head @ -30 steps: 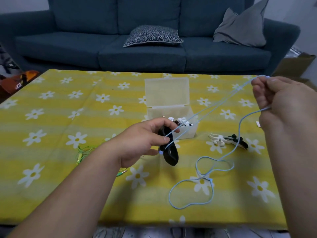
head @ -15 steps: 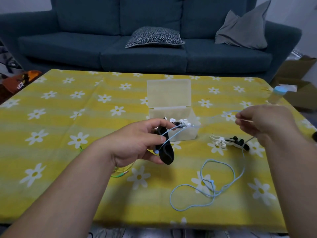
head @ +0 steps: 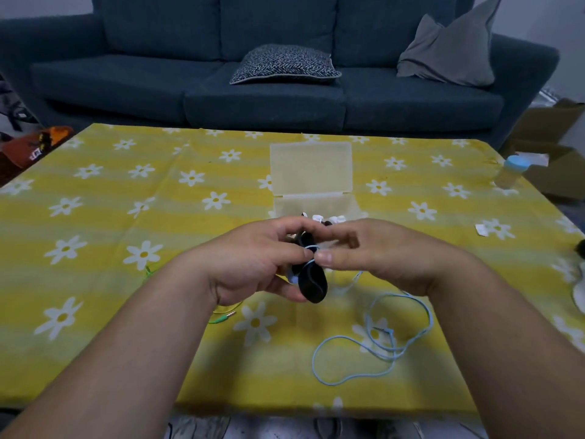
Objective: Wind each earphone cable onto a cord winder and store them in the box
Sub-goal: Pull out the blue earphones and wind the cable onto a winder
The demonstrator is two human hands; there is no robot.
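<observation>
My left hand (head: 256, 264) grips a black cord winder (head: 311, 278) above the middle of the table. A light blue earphone cable (head: 373, 346) crosses the winder's waist, and its slack lies in loops on the cloth at the right. My right hand (head: 373, 251) pinches that cable right beside the winder, thumb against my left fingers. Behind both hands stands the open translucent box (head: 311, 172), lid up, with white and black items inside, partly hidden. A green earphone cable (head: 221, 318) shows under my left wrist.
A yellow flowered cloth (head: 95, 248) covers the table. A small blue-capped bottle (head: 511, 171) stands at the far right edge. A scrap of white paper (head: 481, 229) lies to the right. A blue sofa (head: 269, 90) runs behind the table, cardboard boxes (head: 550, 147) at its right.
My right hand has come down from high at the right to the winder, bringing the blue cable with it. The slack loops on the cloth have shifted. My left hand has barely moved.
</observation>
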